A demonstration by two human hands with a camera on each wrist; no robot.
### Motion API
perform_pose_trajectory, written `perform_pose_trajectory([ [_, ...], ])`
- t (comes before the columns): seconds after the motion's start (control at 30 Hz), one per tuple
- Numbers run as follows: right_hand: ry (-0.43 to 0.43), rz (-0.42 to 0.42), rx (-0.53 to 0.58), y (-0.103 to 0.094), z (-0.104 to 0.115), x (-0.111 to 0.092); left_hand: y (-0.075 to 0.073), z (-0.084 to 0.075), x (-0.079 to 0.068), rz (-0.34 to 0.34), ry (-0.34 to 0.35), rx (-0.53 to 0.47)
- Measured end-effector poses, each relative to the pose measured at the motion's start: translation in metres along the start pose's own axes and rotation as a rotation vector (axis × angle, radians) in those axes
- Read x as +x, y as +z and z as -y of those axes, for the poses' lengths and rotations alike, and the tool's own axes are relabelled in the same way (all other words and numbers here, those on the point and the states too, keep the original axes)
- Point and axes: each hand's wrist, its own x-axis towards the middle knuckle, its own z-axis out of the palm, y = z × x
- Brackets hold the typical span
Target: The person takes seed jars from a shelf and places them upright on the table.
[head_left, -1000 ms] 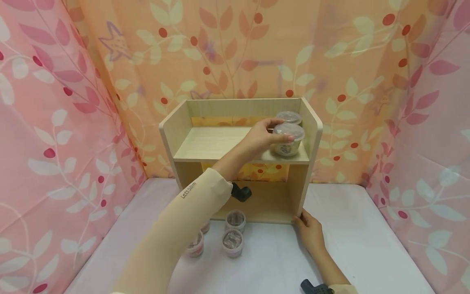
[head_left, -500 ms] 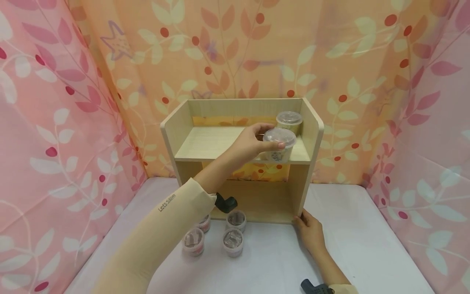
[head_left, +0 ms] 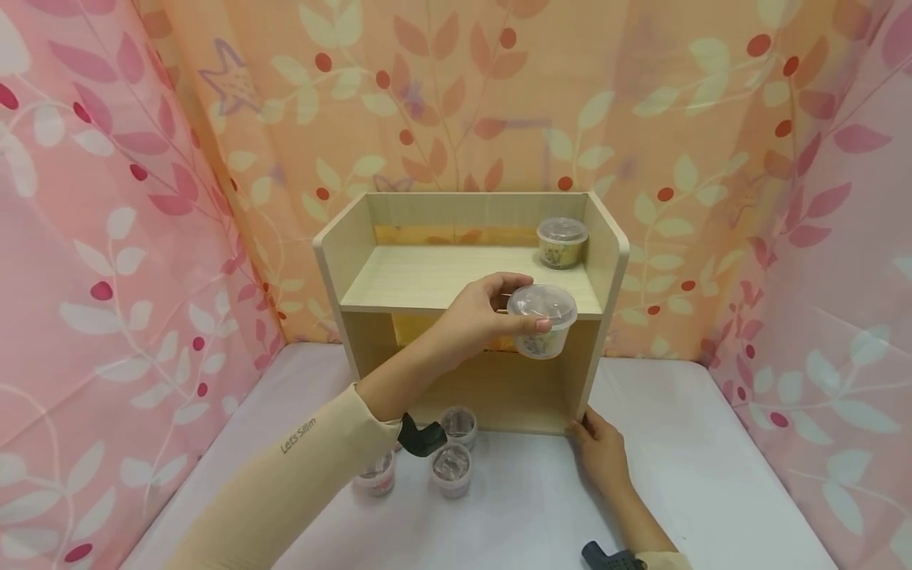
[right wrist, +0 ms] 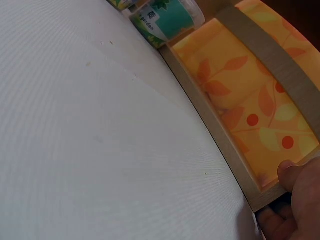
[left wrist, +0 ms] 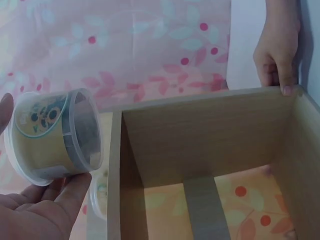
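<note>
My left hand [head_left: 473, 321] grips a clear lidded plastic tub [head_left: 543, 324] in front of the shelf's upper board. Its thumb and fingers sit on either side of the tub, which has yellowish contents and a printed label [left wrist: 42, 117]. Another lidded tub [head_left: 561, 247] stands at the back right of the upper board. My right hand [head_left: 602, 450] holds the lower right corner of the small wooden shelf [head_left: 427, 277], thumb on the side panel's front edge; in the right wrist view the thumb [right wrist: 290, 175] lies against that wood.
Several lidded tubs stand on the white table [head_left: 663, 475] before the shelf, among them one front tub [head_left: 451, 471] and one behind it [head_left: 458, 426]. My left forearm partly covers those on the left. Patterned curtains [head_left: 456, 95] enclose the back and sides.
My left hand has lifted the front tub off the upper board and brought it forward and down, away from the rear tub. My right hand stays at the shelf's corner.
</note>
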Motion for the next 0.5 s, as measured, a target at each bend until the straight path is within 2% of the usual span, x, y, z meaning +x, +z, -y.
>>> perform_pose_trajectory([
  [0.23,-0.003,-0.006,-0.008,0.002,-0.002,0.0,0.01,0.014,-0.019,-0.001,-0.033,0.001],
  [0.5,-0.019,-0.031,-0.016,0.002,-0.001,0.0,0.022,0.039,-0.036,0.045,-0.058,0.043],
])
